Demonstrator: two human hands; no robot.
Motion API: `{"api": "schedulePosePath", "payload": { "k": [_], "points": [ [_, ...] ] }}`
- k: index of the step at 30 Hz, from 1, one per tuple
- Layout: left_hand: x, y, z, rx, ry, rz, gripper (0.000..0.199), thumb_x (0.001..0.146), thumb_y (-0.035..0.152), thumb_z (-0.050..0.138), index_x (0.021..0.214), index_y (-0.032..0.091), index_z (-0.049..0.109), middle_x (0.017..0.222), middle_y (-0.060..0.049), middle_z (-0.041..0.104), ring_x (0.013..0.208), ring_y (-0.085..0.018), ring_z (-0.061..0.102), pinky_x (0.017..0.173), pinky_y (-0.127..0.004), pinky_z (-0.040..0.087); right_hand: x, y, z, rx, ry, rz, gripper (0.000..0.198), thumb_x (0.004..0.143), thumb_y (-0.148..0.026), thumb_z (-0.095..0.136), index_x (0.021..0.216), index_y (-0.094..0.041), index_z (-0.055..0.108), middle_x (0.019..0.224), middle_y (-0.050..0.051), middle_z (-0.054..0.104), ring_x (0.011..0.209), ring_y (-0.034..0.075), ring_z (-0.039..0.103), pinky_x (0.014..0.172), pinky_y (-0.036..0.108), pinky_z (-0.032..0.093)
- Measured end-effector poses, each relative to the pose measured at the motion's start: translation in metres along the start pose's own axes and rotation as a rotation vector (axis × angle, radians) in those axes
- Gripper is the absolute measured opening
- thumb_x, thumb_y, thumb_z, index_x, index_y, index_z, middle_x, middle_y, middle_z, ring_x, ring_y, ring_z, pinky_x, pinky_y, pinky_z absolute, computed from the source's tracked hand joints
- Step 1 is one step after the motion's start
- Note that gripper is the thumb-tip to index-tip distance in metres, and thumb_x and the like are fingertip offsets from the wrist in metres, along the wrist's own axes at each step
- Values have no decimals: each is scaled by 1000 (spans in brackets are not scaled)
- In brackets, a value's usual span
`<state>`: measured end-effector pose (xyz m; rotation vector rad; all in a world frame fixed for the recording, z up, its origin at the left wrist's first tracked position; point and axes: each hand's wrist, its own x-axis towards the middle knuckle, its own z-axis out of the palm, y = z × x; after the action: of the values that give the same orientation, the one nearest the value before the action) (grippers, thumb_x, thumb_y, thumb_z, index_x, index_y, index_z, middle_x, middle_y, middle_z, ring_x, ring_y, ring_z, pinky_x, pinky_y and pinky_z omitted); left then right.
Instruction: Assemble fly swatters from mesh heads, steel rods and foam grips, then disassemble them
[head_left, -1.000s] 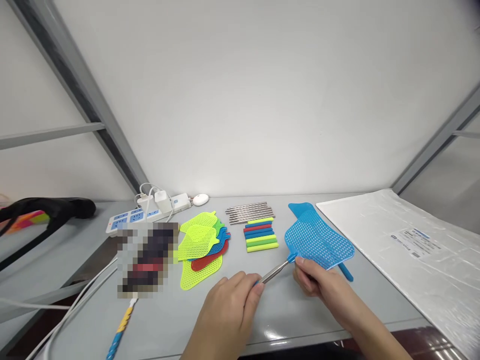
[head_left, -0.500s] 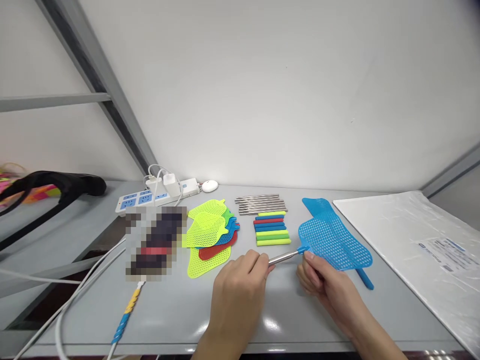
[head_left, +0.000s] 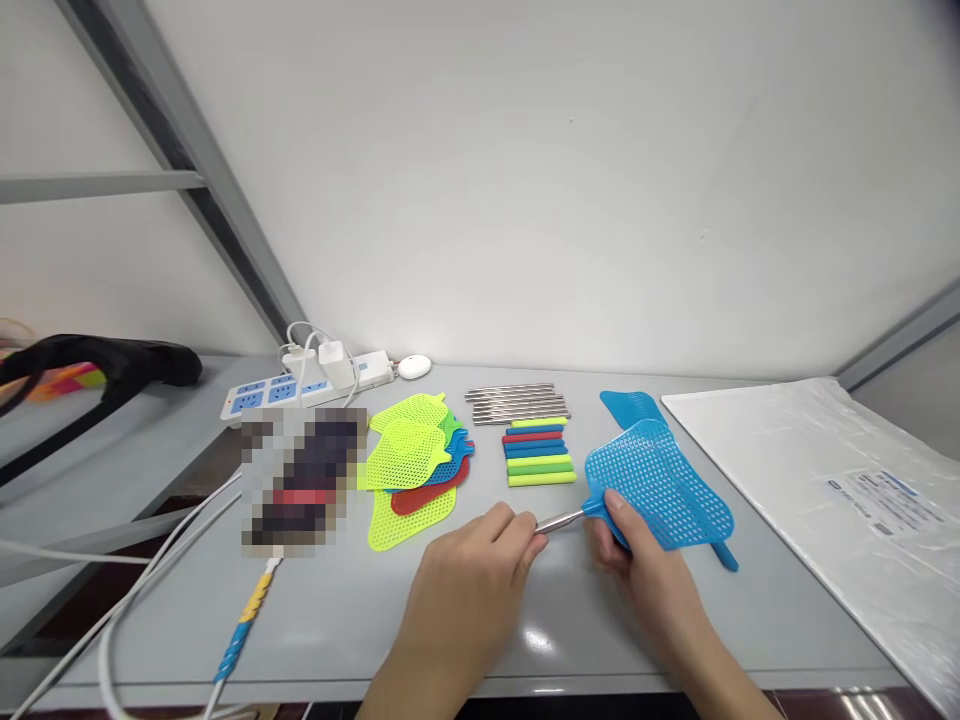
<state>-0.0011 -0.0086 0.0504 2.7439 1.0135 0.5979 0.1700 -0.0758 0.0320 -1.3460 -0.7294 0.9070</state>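
Observation:
My left hand (head_left: pixel 474 582) is closed round a thin metal rod (head_left: pixel 559 522), whose far end meets the neck of a blue perforated fly swatter head (head_left: pixel 654 490). My right hand (head_left: pixel 637 560) pinches that head near its neck, thumb on top. Beneath it lies another blue fly swatter (head_left: pixel 631 408), with its blue handle (head_left: pixel 724 556) poking out at the lower right. Beyond my hands are a stack of coloured handle tubes (head_left: pixel 540 466) and a row of metal rods (head_left: pixel 517 404). Loose swatter heads (head_left: pixel 409 455) in yellow-green, green, blue and red overlap to the left.
A white plastic-wrapped package (head_left: pixel 810 470) covers the right side of the grey table (head_left: pixel 315 640). At the left are a power strip (head_left: pixel 247 400) with chargers, a small white case (head_left: pixel 414 367), a pixelated area, white cables and a black strap-like object (head_left: pixel 150 362).
My right thumb has shifted further over the neck of the blue head, and the head has tilted and moved slightly left. The rod shows a shorter length between my hands.

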Motion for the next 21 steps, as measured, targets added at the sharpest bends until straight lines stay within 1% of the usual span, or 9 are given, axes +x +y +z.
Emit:
{"api": "schedulePosePath", "payload": {
  "k": [2, 5, 8, 12, 15, 17, 18, 19, 21],
  "points": [
    [-1, 5, 0, 17, 53, 43, 24, 99, 27, 41, 88, 23, 61, 72, 2, 59, 55, -15, 56, 47, -29, 28, 0, -1, -2, 42, -23, -11, 51, 91, -51, 54, 52, -22, 39, 52, -4, 30, 51, 12, 28, 51, 30, 24],
    [1, 11, -1, 50, 153, 95, 23, 99, 25, 42, 89, 22, 62, 68, 2, 58, 52, -15, 52, 47, -31, 26, -3, -4, -8, 19, -85, -92, 54, 94, -48, 49, 48, -21, 40, 50, -3, 32, 51, 12, 31, 53, 31, 25],
    [5, 13, -6, 59, 187, 140, 23, 99, 25, 41, 89, 22, 62, 68, 2, 58, 53, -15, 52, 48, -31, 25, -8, -9, -13, -21, -102, -123, 54, 95, -49, 47, 49, -21, 42, 51, -3, 33, 51, 12, 32, 53, 31, 24],
    [3, 14, -13, 73, 80, 98, 25, 100, 28, 39, 90, 23, 61, 73, 1, 60, 54, -15, 54, 48, -31, 22, -13, -14, -13, -68, -129, -58, 47, 91, -55, 50, 59, -21, 49, 56, -4, 32, 53, 12, 31, 53, 29, 25],
    [-4, 21, -13, 93, -7, 65, 23, 101, 29, 37, 105, 26, 60, 78, 1, 62, 57, -16, 58, 48, -31, 22, -14, -10, -5, -37, -105, -18, 44, 87, -58, 55, 64, -21, 52, 58, -4, 36, 54, 13, 33, 53, 29, 28],
    [-9, 28, -10, 108, -51, 51, 25, 101, 28, 36, 116, 28, 56, 81, 1, 63, 59, -16, 60, 49, -31, 23, -14, -5, 2, -14, -55, -7, 43, 82, -59, 61, 62, -22, 50, 58, -4, 38, 53, 13, 33, 51, 28, 29],
    [-10, 31, -8, 114, -77, 42, 26, 101, 28, 35, 118, 29, 55, 81, 1, 63, 60, -17, 61, 49, -32, 22, -15, -2, 5, -1, -28, -5, 45, 80, -59, 63, 60, -23, 47, 57, -4, 38, 52, 12, 33, 51, 28, 29],
    [-11, 34, -7, 114, -107, 30, 26, 101, 29, 34, 116, 29, 55, 81, 1, 64, 60, -17, 61, 49, -32, 22, -16, 1, 7, 14, -1, -8, 46, 78, -59, 64, 57, -23, 44, 56, -4, 37, 52, 12, 33, 50, 28, 29],
    [-10, 34, -9, 106, -174, 5, 26, 102, 33, 32, 106, 28, 58, 79, 2, 64, 60, -18, 62, 49, -31, 21, -17, 4, 5, 27, 54, -12, 48, 78, -58, 65, 55, -24, 40, 55, -4, 35, 51, 13, 32, 51, 29, 29]
  ]
}}
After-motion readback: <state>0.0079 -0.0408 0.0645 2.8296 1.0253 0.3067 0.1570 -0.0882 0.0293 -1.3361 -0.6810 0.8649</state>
